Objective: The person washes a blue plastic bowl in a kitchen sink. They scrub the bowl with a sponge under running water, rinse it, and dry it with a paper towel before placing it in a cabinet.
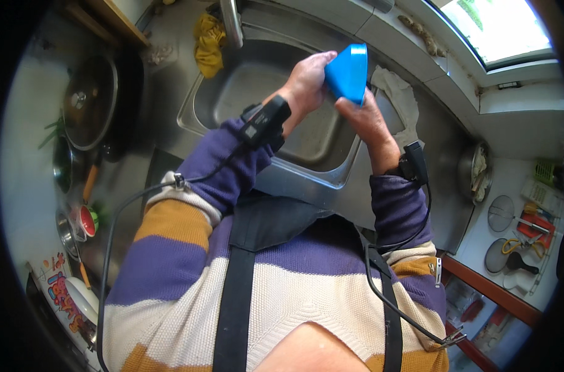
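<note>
A tapered blue plastic container (349, 72) is tilted on its side above the far right part of the stainless steel sink (263, 93). My left hand (309, 81) holds it from the left, thumb up near its top edge. From below, my right hand (365, 116) grips its lower edge with the thumb in front. The container hides some fingers of both hands, and its inside faces away from view. No water is seen running from the metal faucet (231, 23).
A yellow cloth (209, 44) hangs at the sink's far left corner. A pale cloth (398, 93) lies right of the sink. Ginger root (421, 35) rests on the window ledge. A lidded pan (91, 102) stands left, a metal bowl (475, 172) right. Strainers (500, 213) hang further right.
</note>
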`<state>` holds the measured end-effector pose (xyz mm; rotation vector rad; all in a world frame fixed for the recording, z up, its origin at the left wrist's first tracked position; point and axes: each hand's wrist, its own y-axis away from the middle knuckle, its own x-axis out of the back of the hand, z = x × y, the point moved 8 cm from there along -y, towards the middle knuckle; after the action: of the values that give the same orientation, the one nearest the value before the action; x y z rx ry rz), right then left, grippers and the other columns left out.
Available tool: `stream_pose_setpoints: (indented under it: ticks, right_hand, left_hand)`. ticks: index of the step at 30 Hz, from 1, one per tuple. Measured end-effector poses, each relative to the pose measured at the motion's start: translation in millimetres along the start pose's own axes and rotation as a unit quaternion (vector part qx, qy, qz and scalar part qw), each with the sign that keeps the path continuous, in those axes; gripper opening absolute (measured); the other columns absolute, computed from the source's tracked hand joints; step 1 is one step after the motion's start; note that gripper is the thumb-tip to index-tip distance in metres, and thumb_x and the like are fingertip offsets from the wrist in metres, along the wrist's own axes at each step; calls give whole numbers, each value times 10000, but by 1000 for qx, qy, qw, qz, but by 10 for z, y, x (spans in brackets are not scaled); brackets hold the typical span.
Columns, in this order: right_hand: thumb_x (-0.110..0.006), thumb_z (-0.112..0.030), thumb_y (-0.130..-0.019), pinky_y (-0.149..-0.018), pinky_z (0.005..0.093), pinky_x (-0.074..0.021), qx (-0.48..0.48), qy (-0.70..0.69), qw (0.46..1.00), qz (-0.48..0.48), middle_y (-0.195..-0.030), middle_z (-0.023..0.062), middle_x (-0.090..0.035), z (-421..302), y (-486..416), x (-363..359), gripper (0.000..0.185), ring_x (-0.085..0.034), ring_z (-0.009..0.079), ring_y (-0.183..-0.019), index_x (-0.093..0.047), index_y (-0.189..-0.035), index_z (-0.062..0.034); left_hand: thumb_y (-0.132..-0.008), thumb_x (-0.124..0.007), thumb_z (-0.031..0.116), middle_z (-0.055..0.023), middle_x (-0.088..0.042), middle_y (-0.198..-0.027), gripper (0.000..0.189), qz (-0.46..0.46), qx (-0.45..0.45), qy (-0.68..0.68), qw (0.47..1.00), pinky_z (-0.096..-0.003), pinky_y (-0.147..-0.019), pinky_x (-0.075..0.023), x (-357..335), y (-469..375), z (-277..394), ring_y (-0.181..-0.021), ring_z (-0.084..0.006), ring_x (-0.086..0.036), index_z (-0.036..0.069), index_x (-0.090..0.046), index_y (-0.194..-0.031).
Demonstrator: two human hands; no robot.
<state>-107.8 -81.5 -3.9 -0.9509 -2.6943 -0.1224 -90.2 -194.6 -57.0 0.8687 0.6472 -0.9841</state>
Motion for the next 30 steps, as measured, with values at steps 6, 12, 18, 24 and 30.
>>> stream_pose_setpoints:
  ticks: [6, 12, 18, 24, 30]
  right_hand:
    - [-674, -139, -828, -909, 325, -476, -52, -63, 996, 47, -1075, 79, -604, 137, 129, 54, 433, -571, 175, -973, -579, -1229, -5]
    - [-688, 14, -806, -944, 347, -523, -29, -391, 898, 199, -1159, 89, -671, 277, 184, 120, 414, -661, 202, -1010, -619, -1214, -3]
    - [-663, 11, -846, -853, 294, -528, -39, -287, 942, 169, -1023, 31, -698, 264, 241, -22, 205, -662, 138, -897, -685, -1048, -18]
    - [-676, -47, -859, -827, 281, -530, -7, -299, 930, 216, -1020, 39, -694, 160, 222, 118, 214, -664, 138, -888, -682, -1068, -5]
    - [-719, -323, -942, -974, 450, -542, -124, -464, 866, 137, -1280, 137, -612, 310, 109, 174, 557, -630, 280, -1144, -506, -1363, -28]
  left_hand:
    - [-1068, -440, 212, -155, -589, -1311, 398, -35, -80, -76, 993, -383, -1096, -431, -79, 40, 23, -1238, -226, -542, -28, -472, -1384]
    - [-1028, -583, 380, -129, -564, -1367, 463, -67, -260, -261, 927, -348, -1097, -390, -338, 323, 49, -1252, -201, -506, 61, -488, -1349]
    - [-932, -726, 290, -109, -624, -1218, 485, 66, -76, -96, 990, -352, -958, -494, -177, 156, -99, -1093, -188, -586, 9, -574, -1297]
    - [-933, -734, 350, -109, -623, -1219, 569, 1, -52, -71, 996, -342, -952, -497, -302, 108, -135, -1079, -180, -590, 6, -550, -1348]
    - [-772, -840, 392, -134, -529, -1457, 765, -213, -199, -427, 856, -407, -1109, -418, -427, 187, 161, -1320, -289, -517, 121, -545, -1423]
